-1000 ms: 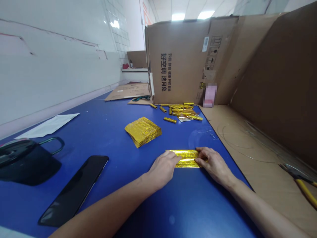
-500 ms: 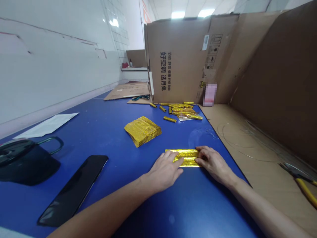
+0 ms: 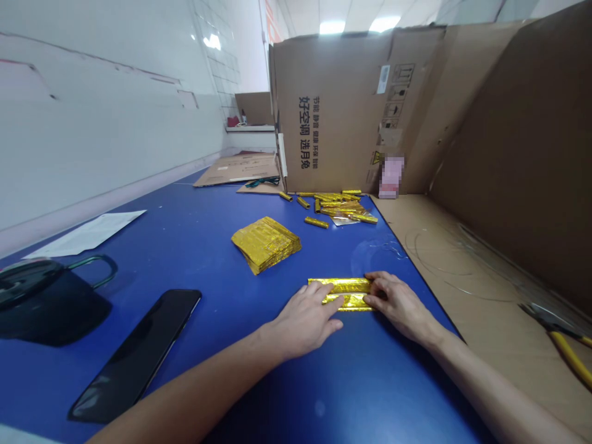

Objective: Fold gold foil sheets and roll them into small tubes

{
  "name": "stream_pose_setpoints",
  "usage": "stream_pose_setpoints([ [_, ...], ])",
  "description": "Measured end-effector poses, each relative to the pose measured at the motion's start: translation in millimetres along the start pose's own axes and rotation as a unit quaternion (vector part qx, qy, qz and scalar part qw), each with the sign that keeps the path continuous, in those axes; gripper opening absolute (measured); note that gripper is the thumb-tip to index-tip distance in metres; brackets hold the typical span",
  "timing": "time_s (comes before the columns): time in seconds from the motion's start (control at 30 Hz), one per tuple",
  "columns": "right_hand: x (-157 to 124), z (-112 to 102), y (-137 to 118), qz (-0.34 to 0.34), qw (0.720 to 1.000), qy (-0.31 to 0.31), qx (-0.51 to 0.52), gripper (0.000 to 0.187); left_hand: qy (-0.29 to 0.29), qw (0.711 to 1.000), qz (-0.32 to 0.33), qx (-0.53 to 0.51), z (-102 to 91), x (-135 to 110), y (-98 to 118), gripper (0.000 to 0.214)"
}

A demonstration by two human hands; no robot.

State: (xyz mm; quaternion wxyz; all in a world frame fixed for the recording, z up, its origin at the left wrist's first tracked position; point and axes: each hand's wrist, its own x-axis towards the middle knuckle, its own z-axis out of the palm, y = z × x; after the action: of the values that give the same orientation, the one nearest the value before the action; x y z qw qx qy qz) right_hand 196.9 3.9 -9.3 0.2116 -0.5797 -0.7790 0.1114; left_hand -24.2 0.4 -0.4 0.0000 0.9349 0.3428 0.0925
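Note:
A sheet of gold foil paper lies on the blue table with its long sides folded in, leaving a narrow seam along the middle. My left hand rests palm down on its left part, fingers stretched out and apart, covering that end. At the right end, my right hand pinches the paper between thumb and fingers; what is under those fingers is hidden. Farther off and to the left is a stack of flat gold foil sheets. Beyond it, several rolled gold foil tubes are heaped near the cardboard.
To the left are a black phone, a dark lidded mug and a white paper. A large cardboard box closes off the back. On the right, cardboard holds yellow-handled pliers and loose thin wire.

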Motion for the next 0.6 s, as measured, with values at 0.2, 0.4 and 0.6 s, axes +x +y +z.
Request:
stream_pose_setpoints([
  [0.2,-0.4,1.4,-1.5,0.005,1.000,0.012,-0.008,0.011,-0.032,0.999,-0.010,0.005,2.8,-2.1,4.0,0.047],
  [0.4,-2.5,2.5,-1.5,0.008,0.999,0.040,-0.011,0.019,-0.089,0.995,-0.023,-0.033,4.8,-8.2,8.3,0.074],
  [0.6,-3.3,6.7,6.1,-0.047,0.997,0.030,-0.045,0.025,-0.119,0.991,-0.024,-0.048,1.6,-10.5,10.5,0.087],
])
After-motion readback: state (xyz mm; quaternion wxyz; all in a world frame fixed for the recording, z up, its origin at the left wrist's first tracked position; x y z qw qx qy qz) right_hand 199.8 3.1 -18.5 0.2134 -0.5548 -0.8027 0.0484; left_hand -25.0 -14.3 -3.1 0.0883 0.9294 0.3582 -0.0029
